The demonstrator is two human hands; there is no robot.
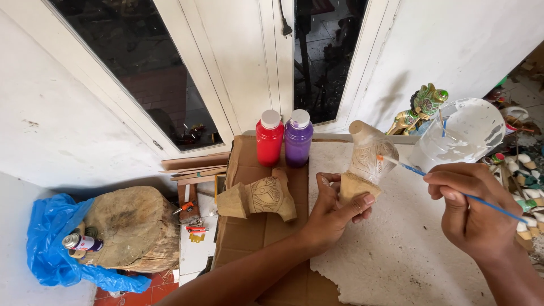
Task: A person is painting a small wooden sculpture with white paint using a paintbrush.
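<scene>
My left hand [335,212] grips the bare wooden base of a carved wooden figure [365,160], holding it upright above a white foam sheet [396,255]. The figure's upper half is coated white. My right hand [470,207] pinches a thin blue-handled brush [453,190], whose tip touches the right side of the carving. A clear plastic cup [462,130] smeared with white paint stands just behind the brush. A second unpainted carved wooden piece [258,198] lies on brown cardboard [249,243] left of my left hand.
A red bottle [269,137] and a purple bottle [298,137] stand at the cardboard's far edge. A green and gold painted figurine [422,107] stands by the wall. A log stump [133,226] on blue plastic [48,238] holds a spray can [82,243]. Painted pieces [524,181] crowd the right edge.
</scene>
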